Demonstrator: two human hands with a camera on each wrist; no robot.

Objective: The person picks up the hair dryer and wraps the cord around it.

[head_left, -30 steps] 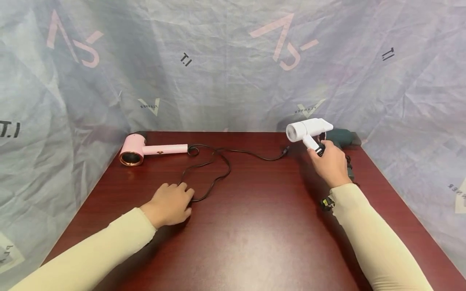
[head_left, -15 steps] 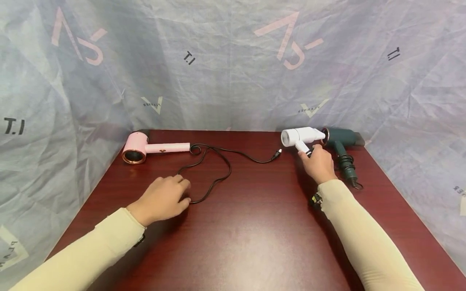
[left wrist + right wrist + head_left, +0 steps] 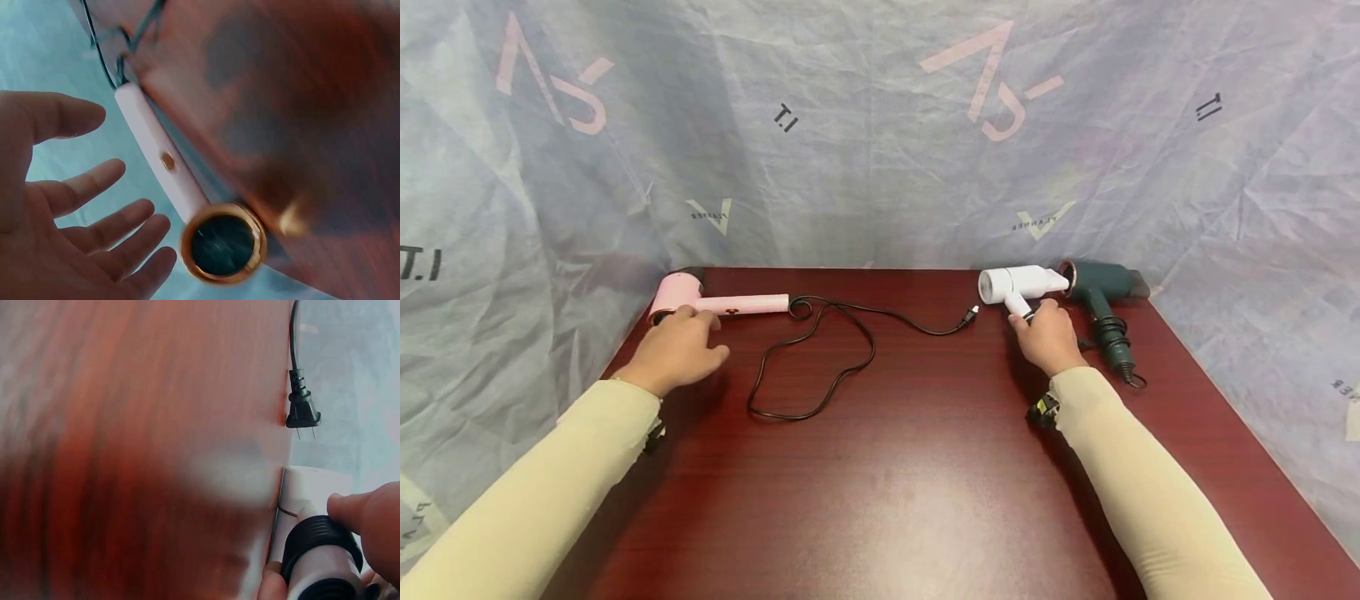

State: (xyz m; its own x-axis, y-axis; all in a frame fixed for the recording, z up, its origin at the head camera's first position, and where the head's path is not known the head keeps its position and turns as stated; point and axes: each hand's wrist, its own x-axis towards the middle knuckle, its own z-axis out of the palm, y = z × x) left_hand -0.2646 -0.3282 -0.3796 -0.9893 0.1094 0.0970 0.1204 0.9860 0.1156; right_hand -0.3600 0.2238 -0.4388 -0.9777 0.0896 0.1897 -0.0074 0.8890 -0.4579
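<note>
My left hand (image 3: 676, 350) hovers by the pink hair dryer (image 3: 745, 305), which lies at the back left. In the left wrist view its fingers (image 3: 94, 184) spread loosely beside the pink handle (image 3: 153, 147), with a visible gap to it. At the back right my right hand (image 3: 1051, 337) grips the white hair dryer (image 3: 1018, 283) by its handle. Black cord (image 3: 319, 537) is wound round that handle in the right wrist view. The white nozzle reaches the round end of a dark green hair dryer (image 3: 1105, 283); whether they touch I cannot tell.
A black cord (image 3: 842, 375) runs from the pink handle in a loose loop across the brown table (image 3: 880, 492). Its plug (image 3: 970, 317) lies just left of the white dryer. Grey printed cloth (image 3: 865, 167) surrounds the table's back and sides.
My left hand has moved from the cord loop up and left to the pink dryer. The right hand has lowered the white dryer and shifted it slightly left, uncovering the green one.
</note>
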